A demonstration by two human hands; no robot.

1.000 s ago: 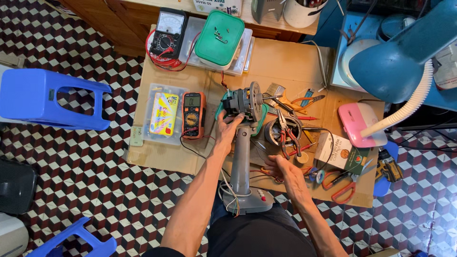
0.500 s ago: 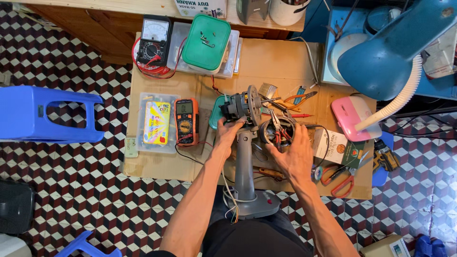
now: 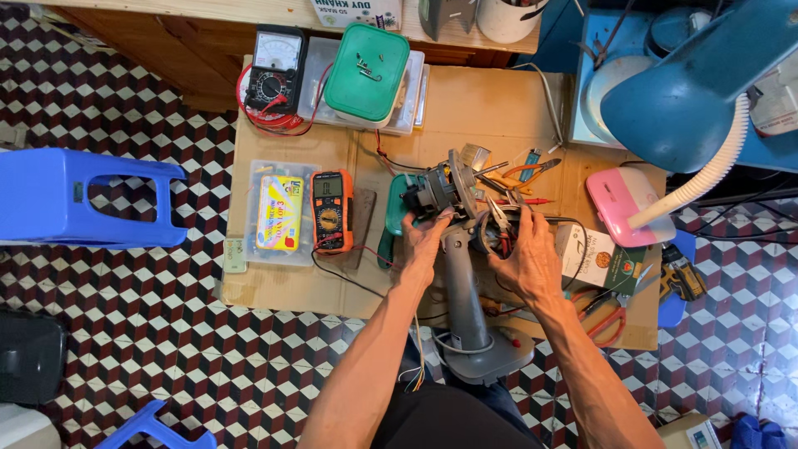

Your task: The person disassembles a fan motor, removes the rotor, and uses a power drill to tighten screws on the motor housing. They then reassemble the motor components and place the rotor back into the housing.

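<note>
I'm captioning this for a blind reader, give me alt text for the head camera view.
Seen from above, a person's left hand grips the motor head of a grey fan stand, while the right hand reaches among pliers and wires. An orange multimeter and green-lidded box lie on cardboard nearby.

A single head-worn view is given, aimed almost straight down from above the seated person. The cardboard-covered work surface (image 3: pixel 499 100) and the tiled floor (image 3: pixel 125 333) are taken in from moderate height; both forearms are seen entering from the bottom edge.
</note>
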